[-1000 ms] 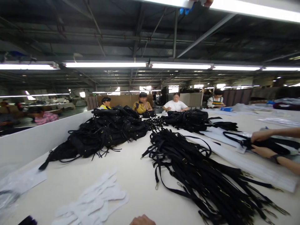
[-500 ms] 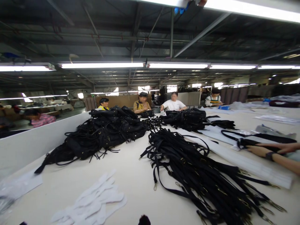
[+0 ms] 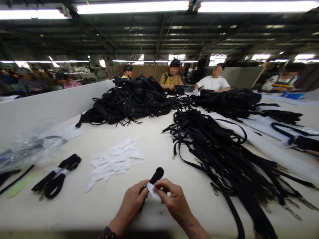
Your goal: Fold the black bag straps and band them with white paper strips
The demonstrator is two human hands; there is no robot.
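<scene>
My left hand (image 3: pixel 132 201) is closed round a folded black strap (image 3: pixel 156 175) that sticks up and away from me. My right hand (image 3: pixel 171 198) pinches a small white paper piece (image 3: pixel 151 190) against that strap. Both hands are low at the near edge of the white table (image 3: pixel 154 147). A loose heap of the same white paper pieces (image 3: pixel 116 161) lies just beyond my hands. To the right spreads a large pile of black straps with metal clips (image 3: pixel 219 152).
A finished folded strap with a white band (image 3: pixel 57 175) lies at the left, near clear plastic bags (image 3: pixel 32 149). Heaps of black bags (image 3: pixel 129 101) sit further back. Several people sit at the far end. A white partition wall (image 3: pixel 45 106) runs along the left.
The view has tilted down, bringing both my hands into sight with the strap and white piece. The other person's arms at the right edge have dropped almost out of view.
</scene>
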